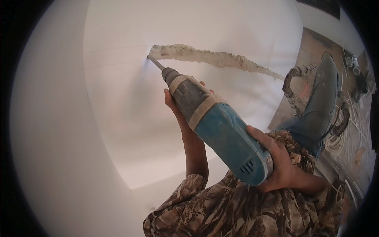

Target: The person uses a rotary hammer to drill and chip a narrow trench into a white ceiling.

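A dusty teal hammer drill slants across the middle of the view, its dark front end pointing up and left. My left hand is closed around the front of the drill from beneath; most of its fingers are hidden behind the tool. At the rear end, my right hand grips the drill, the thumb lying along its upper side. The metal bit touches the wall at the left end of a rough, broken-out groove. That groove runs rightward across the white wall and narrows toward its right end.
Faint lines extend left from the groove. Another white wall meets this one at a corner on the left. At right are a dusty blue, elongated shape, dark curved handles and coiled pale cables on the littered floor.
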A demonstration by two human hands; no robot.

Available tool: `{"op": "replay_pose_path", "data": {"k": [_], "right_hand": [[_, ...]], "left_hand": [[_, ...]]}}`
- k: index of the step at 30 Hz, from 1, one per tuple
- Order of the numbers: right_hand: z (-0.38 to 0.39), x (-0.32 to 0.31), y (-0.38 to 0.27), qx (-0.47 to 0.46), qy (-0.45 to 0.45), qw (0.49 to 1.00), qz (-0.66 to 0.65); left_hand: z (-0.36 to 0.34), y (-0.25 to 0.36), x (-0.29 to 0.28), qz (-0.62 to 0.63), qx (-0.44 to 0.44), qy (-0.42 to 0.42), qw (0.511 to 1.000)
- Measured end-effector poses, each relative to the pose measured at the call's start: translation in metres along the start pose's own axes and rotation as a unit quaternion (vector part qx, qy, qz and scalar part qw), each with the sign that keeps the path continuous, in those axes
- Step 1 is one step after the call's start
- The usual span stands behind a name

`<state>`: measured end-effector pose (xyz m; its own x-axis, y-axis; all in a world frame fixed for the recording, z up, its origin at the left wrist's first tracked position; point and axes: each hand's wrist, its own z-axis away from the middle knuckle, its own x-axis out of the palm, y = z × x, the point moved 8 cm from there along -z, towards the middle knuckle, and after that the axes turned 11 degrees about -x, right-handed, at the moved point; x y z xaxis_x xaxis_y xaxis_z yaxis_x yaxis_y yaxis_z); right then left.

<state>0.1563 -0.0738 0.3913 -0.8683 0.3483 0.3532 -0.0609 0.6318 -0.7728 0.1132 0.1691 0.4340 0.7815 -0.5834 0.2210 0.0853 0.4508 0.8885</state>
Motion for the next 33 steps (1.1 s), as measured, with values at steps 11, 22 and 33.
{"op": "replay_pose_path", "data": {"k": [11, 22, 33], "right_hand": [[0.026, 0.002, -0.020, -0.029, -0.034, 0.999, -0.014], [0.000, 0.008, 0.009, -0.025, -0.038, 0.999, -0.015], [-0.008, -0.009, 0.017, -0.006, 0.021, 1.000, -0.014]], "left_hand": [[0.026, -0.001, 0.017, 0.068, -0.029, -0.019, 0.997], [-0.005, 0.013, 0.002, 0.066, -0.028, -0.015, 0.997], [-0.018, 0.004, 0.013, 0.035, -0.004, 0.001, 0.999]]}}
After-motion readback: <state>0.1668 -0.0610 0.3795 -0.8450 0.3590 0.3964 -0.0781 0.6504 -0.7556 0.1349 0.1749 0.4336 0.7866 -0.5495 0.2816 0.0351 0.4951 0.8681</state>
